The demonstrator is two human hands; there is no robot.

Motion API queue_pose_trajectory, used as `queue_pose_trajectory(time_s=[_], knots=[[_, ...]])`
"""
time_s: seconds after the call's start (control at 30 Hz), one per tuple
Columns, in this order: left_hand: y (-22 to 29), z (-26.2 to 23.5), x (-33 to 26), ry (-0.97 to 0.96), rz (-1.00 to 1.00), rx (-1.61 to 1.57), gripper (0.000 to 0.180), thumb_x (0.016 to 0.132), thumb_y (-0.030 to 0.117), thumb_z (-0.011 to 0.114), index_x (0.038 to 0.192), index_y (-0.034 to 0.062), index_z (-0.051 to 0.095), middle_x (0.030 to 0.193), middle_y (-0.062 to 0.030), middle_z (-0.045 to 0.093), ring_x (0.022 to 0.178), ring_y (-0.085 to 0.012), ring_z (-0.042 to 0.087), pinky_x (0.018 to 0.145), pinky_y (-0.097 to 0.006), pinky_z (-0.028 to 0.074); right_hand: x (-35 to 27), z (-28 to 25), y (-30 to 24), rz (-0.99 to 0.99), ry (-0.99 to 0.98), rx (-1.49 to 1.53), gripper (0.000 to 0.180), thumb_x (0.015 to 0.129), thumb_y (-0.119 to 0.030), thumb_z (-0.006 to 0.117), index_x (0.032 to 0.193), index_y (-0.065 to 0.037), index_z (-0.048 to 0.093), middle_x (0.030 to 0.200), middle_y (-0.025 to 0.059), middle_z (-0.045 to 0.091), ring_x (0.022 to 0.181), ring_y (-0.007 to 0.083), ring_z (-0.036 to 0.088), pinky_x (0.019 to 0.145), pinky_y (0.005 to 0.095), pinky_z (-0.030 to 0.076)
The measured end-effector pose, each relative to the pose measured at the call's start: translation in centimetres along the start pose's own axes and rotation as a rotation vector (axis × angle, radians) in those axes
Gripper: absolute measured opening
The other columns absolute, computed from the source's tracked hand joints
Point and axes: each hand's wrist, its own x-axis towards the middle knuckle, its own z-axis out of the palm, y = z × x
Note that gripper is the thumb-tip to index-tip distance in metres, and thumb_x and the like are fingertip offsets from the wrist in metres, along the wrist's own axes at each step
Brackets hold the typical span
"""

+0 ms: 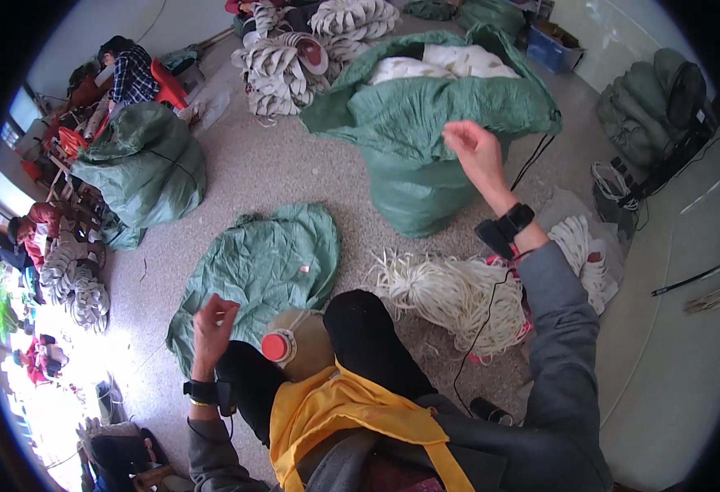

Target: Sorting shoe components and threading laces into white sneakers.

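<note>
Closest in, the left hand [211, 325] is half-curled before the flat green sack [270, 246] on the floor, its grip impossible to tell. Farther out, the right hand [475, 150], fingers bent, shows against the stuffed, upright green sack [417, 193], its grip equally unclear

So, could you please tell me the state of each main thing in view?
Large green sack: upright, open, white contents showing
Green fabric: spread out, creased, on the floor
Red-capped container: cap on
White strands: heaped on the floor
Farther green sack: upright, bulging
Left hand: raised, fingers bent
Right hand: raised, fingers bent; grip unclear
</note>
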Motion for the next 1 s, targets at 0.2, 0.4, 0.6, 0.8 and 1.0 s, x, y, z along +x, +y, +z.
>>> queue_pose_trajectory(time_s=[0.2, 0.4, 0.6, 0.8, 1.0], knots=[[0.8, 1.8, 1.4, -0.058, 0.034, -0.072, 0.011, 0.089, 0.003, 0.067, 0.086, -0.0022, 0.057, 0.093, -0.0128, 0.074, 0.091, -0.0191, 0.072, 0.08, -0.033, 0.059, 10.2, 0.8, -1.6, -0.468, 0.056, -0.824, 0.043, 0.083, -0.021, 0.076, 0.119, -0.002, 0.061, 0.114, 0.015, 0.067, 0.107, 0.0297, 0.063, 0.092, 0.0408, 0.049], [2.0, 3.2, 3.8, -0.129, 0.093, -0.082, 0.009, 0.089, 0.0, 0.065, 0.087, -0.0034, 0.057, 0.092, -0.0145, 0.073, 0.092, -0.0219, 0.073, 0.083, -0.035, 0.059, 12.4, 1.6, 0.1, -0.318, -0.263, -1.165, 0.044, 0.085, -0.022, 0.072, 0.121, -0.001, 0.058, 0.115, 0.0171, 0.06, 0.114, 0.0375, 0.057, 0.095, 0.0481, 0.046], [2.6, 4.6, 6.4, -0.198, 0.122, -0.124, 0.008, 0.088, 0.0, 0.064, 0.086, -0.0037, 0.057, 0.093, -0.0148, 0.073, 0.093, -0.0237, 0.073, 0.085, -0.035, 0.059, 5.8, 2.3, -1.1, -0.465, -0.271, -0.992, 0.012, 0.085, -0.001, 0.055, 0.096, 0.002, 0.06, 0.096, 0.0199, 0.06, 0.092, 0.0389, 0.061, 0.081, 0.0486, 0.05], [4.7, 6.8, 8.3, -0.273, 0.21, -0.137, 0.008, 0.088, -0.001, 0.064, 0.086, -0.0039, 0.057, 0.088, -0.015, 0.072, 0.091, -0.0242, 0.073, 0.083, -0.035, 0.059, -3.0, 0.6, -0.9, -0.311, -0.499, -0.902, 0.008, 0.08, 0.006, 0.054, 0.087, 0.004, 0.059, 0.087, 0.0215, 0.061, 0.088, 0.0401, 0.063, 0.079, 0.049, 0.051], [5.3, 8.3, 8.4, -0.323, 0.243, -0.145, 0.008, 0.088, -0.001, 0.065, 0.088, -0.004, 0.057, 0.087, -0.0134, 0.072, 0.088, -0.0239, 0.073, 0.081, -0.034, 0.059, -1.4, -2.0, -3.6, 0.197, -0.333, -0.404, 0.017, 0.084, -0.007, 0.068, 0.089, 0.008, 0.062, 0.086, 0.0216, 0.069, 0.082, 0.0403, 0.066, 0.073, 0.0464, 0.051]])
